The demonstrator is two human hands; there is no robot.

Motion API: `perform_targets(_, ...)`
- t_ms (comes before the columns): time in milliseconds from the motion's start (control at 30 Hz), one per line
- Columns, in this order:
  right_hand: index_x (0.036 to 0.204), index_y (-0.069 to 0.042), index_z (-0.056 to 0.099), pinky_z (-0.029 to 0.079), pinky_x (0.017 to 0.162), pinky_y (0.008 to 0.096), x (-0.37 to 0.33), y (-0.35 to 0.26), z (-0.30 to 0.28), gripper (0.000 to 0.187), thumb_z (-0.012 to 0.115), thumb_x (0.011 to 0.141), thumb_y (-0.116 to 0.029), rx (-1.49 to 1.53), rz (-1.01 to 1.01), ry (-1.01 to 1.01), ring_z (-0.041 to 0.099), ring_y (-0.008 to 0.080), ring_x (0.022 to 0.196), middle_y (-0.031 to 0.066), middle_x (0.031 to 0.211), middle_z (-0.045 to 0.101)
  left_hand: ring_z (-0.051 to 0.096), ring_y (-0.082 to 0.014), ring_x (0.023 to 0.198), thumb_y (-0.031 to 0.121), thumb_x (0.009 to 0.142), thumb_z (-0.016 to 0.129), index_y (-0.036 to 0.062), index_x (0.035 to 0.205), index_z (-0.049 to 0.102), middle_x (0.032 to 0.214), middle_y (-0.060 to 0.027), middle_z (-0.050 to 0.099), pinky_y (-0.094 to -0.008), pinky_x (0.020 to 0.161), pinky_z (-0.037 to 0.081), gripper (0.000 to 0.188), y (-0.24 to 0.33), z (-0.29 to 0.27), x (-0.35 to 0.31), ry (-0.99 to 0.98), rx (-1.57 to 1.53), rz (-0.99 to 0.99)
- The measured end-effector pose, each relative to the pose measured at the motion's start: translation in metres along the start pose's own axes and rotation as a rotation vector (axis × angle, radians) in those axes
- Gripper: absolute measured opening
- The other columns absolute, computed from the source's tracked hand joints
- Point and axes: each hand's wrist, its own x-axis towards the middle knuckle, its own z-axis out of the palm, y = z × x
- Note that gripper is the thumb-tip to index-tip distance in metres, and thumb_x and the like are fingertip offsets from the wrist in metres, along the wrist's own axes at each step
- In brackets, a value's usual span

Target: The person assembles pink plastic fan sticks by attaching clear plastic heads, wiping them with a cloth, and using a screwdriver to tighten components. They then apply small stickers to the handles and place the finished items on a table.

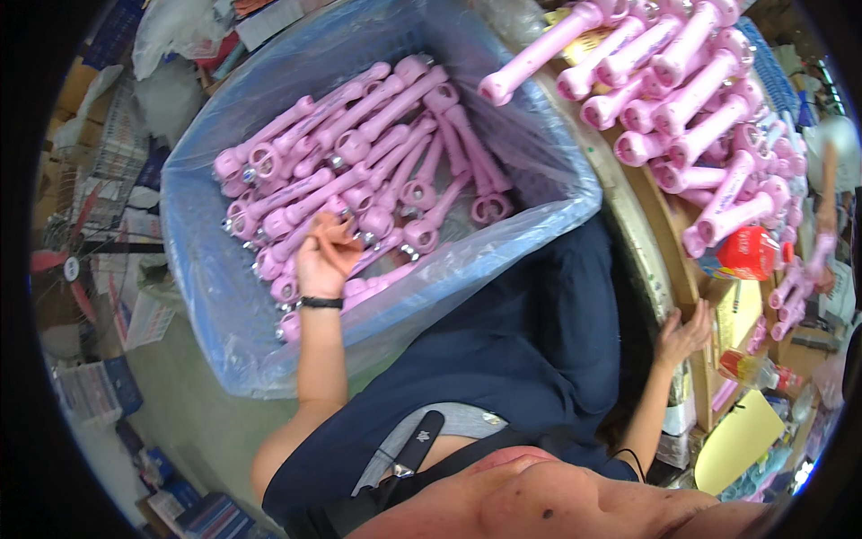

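Observation:
My left hand (318, 269), with a black band on its wrist, reaches into the blue crate and grips a crumpled orange cloth (338, 241). Around and beneath it lie many pink rod-shaped parts (314, 193), with flared, hollow ends and small shiny metal pieces. Some of these parts are partly hidden by the hand and cloth. The blue crate (193, 296) is lined with clear plastic film. On the edge of the wooden workbench (660, 242), at the right, my right hand (684, 336) rests with fingers stretched out and nothing in them.
A pile of similar pink rods (691, 108) covers the workbench top. Near it sit a red package (751, 253) and a yellow card (738, 445). At the far right another person's hand (824, 220) is near pink parts. A fan (72, 267) stands at the left.

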Motion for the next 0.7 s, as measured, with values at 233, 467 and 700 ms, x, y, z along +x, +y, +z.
perform_targets(233,0.134,-0.010,0.043,0.025,0.106,0.0422,0.003,-0.001,0.001,0.049,0.056,0.090,-0.028,0.037,0.024,0.000,0.043,0.0253,0.125,0.0060,0.133,0.050,0.055,-0.0246,0.082,0.020,0.093,0.042,0.0052,0.102,0.057,0.096,-0.0113,0.061,-0.0364,0.074,0.046,0.023,-0.005,0.005,0.003,0.149,0.325,-0.037)
perform_targets(467,0.134,-0.009,0.042,0.026,0.105,0.0421,0.007,-0.005,-0.003,0.052,0.059,0.088,-0.028,0.068,0.023,0.005,0.044,0.0241,0.125,0.0068,0.131,0.050,0.055,-0.0157,0.066,0.009,0.086,0.049,0.0019,0.101,0.061,0.069,-0.0027,0.057,-0.0312,0.069,0.047,0.020,-0.026,0.005,0.014,0.370,0.287,-0.161)
perform_targets(700,0.133,-0.016,0.044,0.022,0.106,0.0437,0.001,-0.005,-0.002,0.060,0.066,0.078,-0.024,0.161,0.100,-0.018,0.043,0.0209,0.125,0.0042,0.129,0.051,0.057,-0.0163,0.081,0.007,0.087,0.047,-0.0006,0.104,0.058,0.102,-0.0115,0.060,-0.0250,0.068,0.052,0.021,0.012,-0.055,0.044,0.203,0.295,-0.316)
